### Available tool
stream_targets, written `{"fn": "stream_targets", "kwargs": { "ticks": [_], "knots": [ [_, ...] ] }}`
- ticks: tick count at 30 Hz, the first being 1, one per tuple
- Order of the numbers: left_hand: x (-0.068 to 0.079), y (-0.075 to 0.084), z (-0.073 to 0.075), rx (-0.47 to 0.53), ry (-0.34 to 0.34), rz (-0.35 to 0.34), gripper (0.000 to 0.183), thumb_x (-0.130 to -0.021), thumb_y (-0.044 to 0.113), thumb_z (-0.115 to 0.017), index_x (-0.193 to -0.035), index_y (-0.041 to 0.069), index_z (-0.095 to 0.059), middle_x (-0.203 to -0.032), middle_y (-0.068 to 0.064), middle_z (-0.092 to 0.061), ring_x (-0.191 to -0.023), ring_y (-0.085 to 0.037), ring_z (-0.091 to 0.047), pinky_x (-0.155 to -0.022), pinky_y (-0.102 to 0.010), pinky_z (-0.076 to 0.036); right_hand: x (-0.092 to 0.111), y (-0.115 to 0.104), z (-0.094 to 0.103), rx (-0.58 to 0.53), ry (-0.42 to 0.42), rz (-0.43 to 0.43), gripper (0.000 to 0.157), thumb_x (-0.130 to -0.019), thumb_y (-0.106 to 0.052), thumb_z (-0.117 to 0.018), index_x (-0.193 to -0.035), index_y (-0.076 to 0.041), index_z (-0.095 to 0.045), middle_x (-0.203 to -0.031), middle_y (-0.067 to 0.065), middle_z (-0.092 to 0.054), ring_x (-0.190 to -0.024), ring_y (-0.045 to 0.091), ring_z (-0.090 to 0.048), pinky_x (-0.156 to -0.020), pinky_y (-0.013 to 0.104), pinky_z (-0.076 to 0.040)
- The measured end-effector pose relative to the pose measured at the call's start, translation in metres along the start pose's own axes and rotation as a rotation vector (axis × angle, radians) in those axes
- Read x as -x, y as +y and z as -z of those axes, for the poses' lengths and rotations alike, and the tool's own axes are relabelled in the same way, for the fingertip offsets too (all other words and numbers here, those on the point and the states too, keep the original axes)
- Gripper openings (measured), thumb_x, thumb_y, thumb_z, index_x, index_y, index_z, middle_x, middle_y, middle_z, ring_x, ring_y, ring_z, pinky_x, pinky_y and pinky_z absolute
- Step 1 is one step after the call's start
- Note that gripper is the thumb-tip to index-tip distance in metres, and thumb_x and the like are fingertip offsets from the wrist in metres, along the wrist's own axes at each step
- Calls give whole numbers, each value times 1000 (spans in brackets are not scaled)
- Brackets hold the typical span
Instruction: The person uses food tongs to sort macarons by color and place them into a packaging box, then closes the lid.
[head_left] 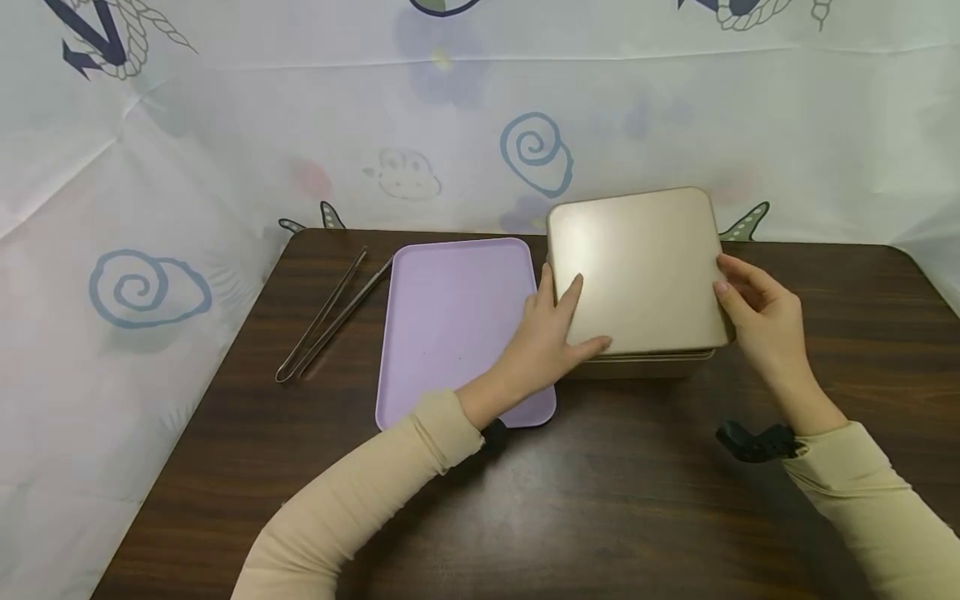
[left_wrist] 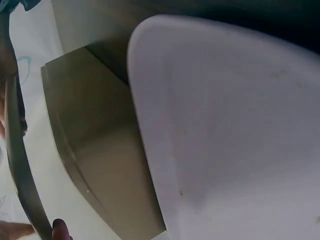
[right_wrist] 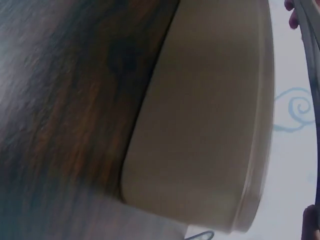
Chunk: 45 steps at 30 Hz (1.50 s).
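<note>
A gold-coloured metal lid is held between both hands above a matching tin box. My left hand grips the lid's left side, with its thumb at the near corner. On the opposite side, my right hand pinches the edge between thumb and fingers. Both wrist views show a gap between the raised lid and the box's rim. The box stands on the table, its inside hidden from every view.
A lilac tray lies left of the box, under the left forearm. Metal tongs lie farther left. The dark wooden table meets a printed white curtain at the back. Black cameras are strapped to the wrists.
</note>
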<state>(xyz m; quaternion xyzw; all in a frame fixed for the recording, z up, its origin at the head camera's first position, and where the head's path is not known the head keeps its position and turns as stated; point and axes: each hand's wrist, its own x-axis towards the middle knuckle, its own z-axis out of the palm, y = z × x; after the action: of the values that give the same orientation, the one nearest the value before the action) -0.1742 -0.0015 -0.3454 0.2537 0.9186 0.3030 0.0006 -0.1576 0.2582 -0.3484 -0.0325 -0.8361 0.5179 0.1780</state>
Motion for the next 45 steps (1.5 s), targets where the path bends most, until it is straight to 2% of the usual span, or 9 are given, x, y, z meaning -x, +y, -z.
{"fn": "stream_targets", "kwargs": {
  "ticks": [2, 5, 8, 12, 14, 16, 24, 35, 45],
  "knots": [
    [0, 1, -3, -34, -35, -15, 94, -80, 48, -72, -151, 8, -27, -154, -37, 4, -132, -53, -32, -103, -55, -41, 1, 4, 2, 45, -36, 4, 44, -96, -23, -56, -138, -11, -52, -112, -25, -56, -92, -18, -53, -67, 2, -44],
    [-1, 3, -6, -89, -79, -30, 102, -73, 51, -77, -152, 12, -25, -152, -39, 8, -134, -53, -29, -100, -53, -44, 1, 8, 5, 129, -109, 17, 48, -97, -27, -53, -142, -12, -46, -134, -3, -52, -109, -10, -51, -74, -1, -40],
    [-3, 5, -8, -98, -119, -8, 101, -74, 49, -77, -153, 14, -23, -152, -39, 9, -136, -49, -27, -99, -51, -46, 0, 13, 6, 180, -205, 34, 54, -98, -29, -50, -147, -11, -37, -150, 16, -36, -132, 15, -42, -89, 1, -34],
    [-7, 5, -11, -50, -142, 53, 96, -76, 47, -76, -152, 17, -25, -154, -36, 5, -138, -47, -25, -103, -50, -43, -2, 19, 6, 186, -325, 31, 64, -97, -28, -53, -151, -8, -25, -155, 23, -22, -144, 41, -18, -118, 35, -21],
    [-9, 3, -11, -30, -147, 78, 95, -76, 46, -77, -152, 18, -27, -155, -35, 2, -138, -47, -26, -106, -51, -40, -2, 21, 5, 183, -371, 26, 68, -96, -27, -55, -152, -7, -21, -156, 25, -18, -144, 43, -13, -115, 56, -15],
    [-11, -1, -12, -13, -152, 98, 94, -75, 46, -77, -151, 19, -29, -155, -33, 0, -138, -46, -26, -108, -51, -37, -2, 24, 3, 187, -411, 11, 72, -96, -28, -56, -153, -7, -18, -157, 25, -14, -145, 43, -10, -112, 62, -13],
    [-15, -12, -15, -11, -195, 155, 93, -75, 47, -77, -151, 23, -30, -158, -28, -2, -142, -46, -21, -113, -56, -27, -2, 30, -3, 197, -476, -32, 76, -96, -32, -56, -154, -8, -13, -158, 24, -9, -146, 44, -7, -111, 64, -15],
    [-14, -19, -15, 42, -217, 153, 92, -76, 46, -76, -151, 24, -28, -158, -27, 0, -141, -48, -22, -113, -54, -29, 0, 32, -7, 193, -481, -36, 76, -96, -31, -54, -153, -4, -11, -157, 28, -7, -145, 47, -5, -110, 66, -13],
    [-14, -21, -18, -112, -294, 96, 89, -84, 57, -61, -154, 24, -17, -156, -32, 5, -138, -50, -28, -110, -51, -35, 4, 33, -11, 179, -463, 10, 73, -98, -29, -50, -153, -2, -10, -155, 31, -6, -142, 50, -4, -108, 70, -10]
  ]
}}
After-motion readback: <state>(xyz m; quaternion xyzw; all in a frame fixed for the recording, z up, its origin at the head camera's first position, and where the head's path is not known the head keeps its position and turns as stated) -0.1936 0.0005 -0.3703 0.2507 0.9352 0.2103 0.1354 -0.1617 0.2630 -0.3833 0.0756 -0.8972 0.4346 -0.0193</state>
